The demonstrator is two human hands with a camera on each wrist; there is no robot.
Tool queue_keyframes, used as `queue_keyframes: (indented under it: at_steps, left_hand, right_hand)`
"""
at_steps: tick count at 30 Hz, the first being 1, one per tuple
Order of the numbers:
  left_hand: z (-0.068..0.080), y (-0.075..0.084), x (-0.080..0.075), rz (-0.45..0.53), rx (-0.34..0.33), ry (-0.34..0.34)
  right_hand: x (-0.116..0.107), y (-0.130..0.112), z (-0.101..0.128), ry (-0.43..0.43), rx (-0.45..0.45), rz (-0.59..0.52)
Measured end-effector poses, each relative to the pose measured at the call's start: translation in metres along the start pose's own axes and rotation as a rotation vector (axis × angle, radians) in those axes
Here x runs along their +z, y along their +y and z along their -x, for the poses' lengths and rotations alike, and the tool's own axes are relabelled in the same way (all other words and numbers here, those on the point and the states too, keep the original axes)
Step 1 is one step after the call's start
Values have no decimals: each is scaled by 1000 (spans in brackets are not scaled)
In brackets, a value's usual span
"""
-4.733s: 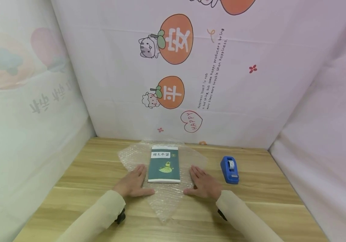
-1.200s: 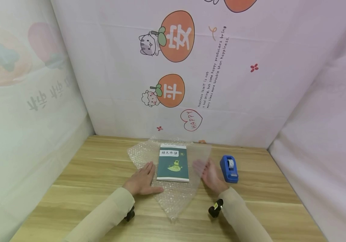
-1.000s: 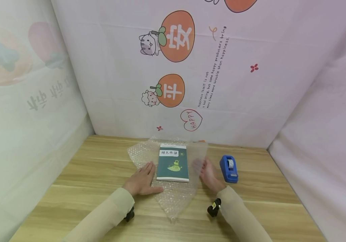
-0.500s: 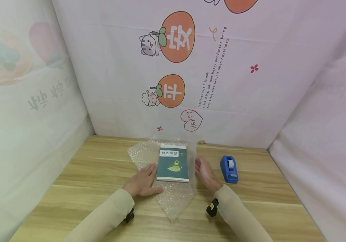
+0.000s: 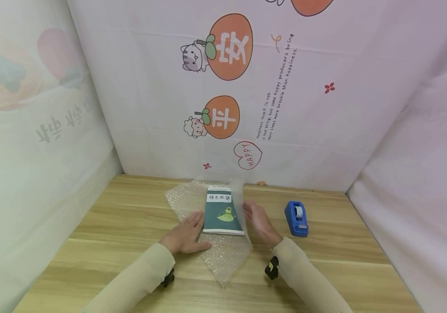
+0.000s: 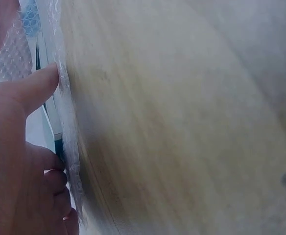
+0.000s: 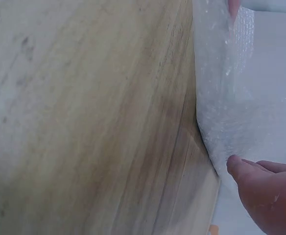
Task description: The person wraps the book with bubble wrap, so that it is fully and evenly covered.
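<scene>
A green booklet (image 5: 219,215) with white bands lies face up on a sheet of bubble wrap (image 5: 223,256), whose near corner points toward me. My left hand (image 5: 184,234) rests flat on the wrap at the booklet's left edge, fingers straight and thumb spread. Along the other side, the wrap's right flap stands folded up and leans over the booklet's right part. My right hand (image 5: 261,224) presses against the outside of that flap, fingers extended. In the right wrist view, my right thumb (image 7: 238,166) is against the clear wrap (image 7: 221,107).
A blue tape dispenser (image 5: 296,218) with a roll of tape stands on the wooden table (image 5: 129,213), just right of my right hand. White printed cloth (image 5: 305,143) rises behind the table and on both sides.
My right hand has moved left, lifting the wrap's right flap and folding it inward over the booklet's edge. Earlier, both hands and the wrap lay flat. The left hand has stayed nearly still lately.
</scene>
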State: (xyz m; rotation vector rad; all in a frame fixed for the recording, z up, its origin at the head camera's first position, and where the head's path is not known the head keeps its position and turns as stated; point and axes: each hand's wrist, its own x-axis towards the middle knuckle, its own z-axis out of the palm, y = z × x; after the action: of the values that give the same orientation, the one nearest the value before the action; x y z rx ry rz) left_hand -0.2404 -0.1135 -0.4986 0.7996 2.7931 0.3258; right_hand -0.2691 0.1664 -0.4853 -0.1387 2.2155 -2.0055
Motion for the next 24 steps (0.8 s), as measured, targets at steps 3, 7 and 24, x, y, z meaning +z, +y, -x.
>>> queue_keyframes:
  at_steps: [3,7,24]
  left_hand:
    - [-1,0,0,2,3,-5]
    - [-2,-1,1,-3,6,-12]
    - [-3,-1,0,-3,1,-21]
  right_hand:
    - [2,0,1,-10,-11,21]
    - [5,0,1,2,-9,45]
    - [21,1,0,-184,-172,925]
